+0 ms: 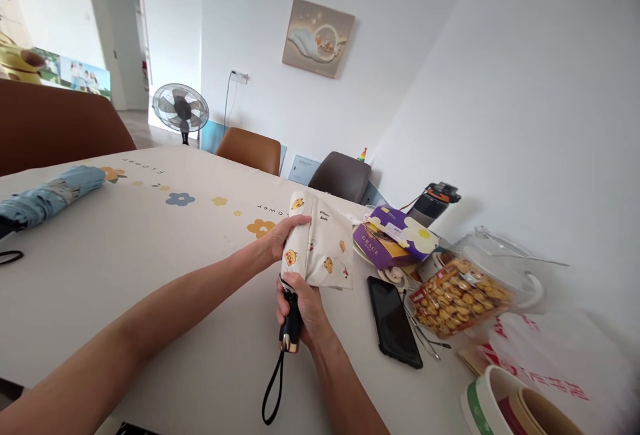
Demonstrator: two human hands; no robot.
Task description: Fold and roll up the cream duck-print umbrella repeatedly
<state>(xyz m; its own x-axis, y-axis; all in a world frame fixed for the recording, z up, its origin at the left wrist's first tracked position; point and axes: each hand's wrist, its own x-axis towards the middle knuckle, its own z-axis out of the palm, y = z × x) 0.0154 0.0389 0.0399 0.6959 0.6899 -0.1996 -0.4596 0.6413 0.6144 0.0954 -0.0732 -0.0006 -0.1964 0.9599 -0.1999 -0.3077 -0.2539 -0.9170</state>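
Note:
A folded umbrella [297, 241] in cream fabric with small yellow cartoon prints is held upright over the table. My right hand [309, 308] is closed round its black handle [290, 321], which has a gold-coloured end and a hanging black wrist strap [273, 391]. Higher up, my left hand [284, 238] grips the fabric from the left side, its thumb lying across the front. A loose flap of the fabric [330, 251] spreads to the right of the rolled part. At the far left of the table lies a second folded umbrella [55, 195], light blue.
On the right lie a black phone [395, 321], a tub of cookies [460, 295], purple boxes [385, 238], a dark bottle [433, 205], a plastic bag [560, 348] and paper tubs [500, 395]. Chairs [253, 148] and a fan [181, 108] stand beyond the table [200, 355].

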